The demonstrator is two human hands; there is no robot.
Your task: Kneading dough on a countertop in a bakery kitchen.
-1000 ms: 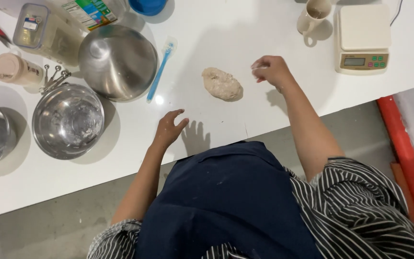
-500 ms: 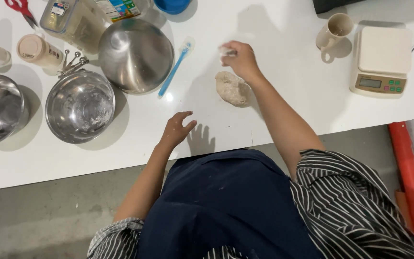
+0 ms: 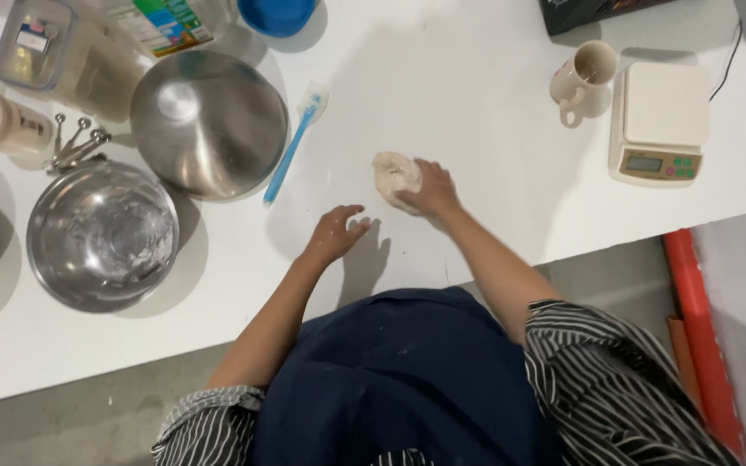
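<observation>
The worktop [image 3: 477,112] is white and smooth, and it fills the upper part of the view; its near edge runs slightly slanted in front of the person, who wears a dark blue apron over a striped shirt. Below the edge there is a grey floor [image 3: 53,431], and at the right side a red-orange bar [image 3: 701,336] stands along a white wall. A pale lump of dough [image 3: 393,175] lies on the worktop near the middle, a little toward the near edge. The right hand [image 3: 432,190] rests on the dough from its right side, with the fingers closed over it. The left hand [image 3: 335,233] lies flat on the bare worktop just beside the dough, open and holding nothing; the two hands are apart. To the left, a steel bowl turned upside down [image 3: 209,121] and an upright steel bowl [image 3: 102,235] stand near each other, with a blue spatula [image 3: 293,142] between the upside-down bowl and the dough. A set of measuring spoons [image 3: 75,147] lies above the upright bowl. At the right, well apart from the dough, are a cream mug [image 3: 582,73] and a white kitchen scale [image 3: 660,122].
</observation>
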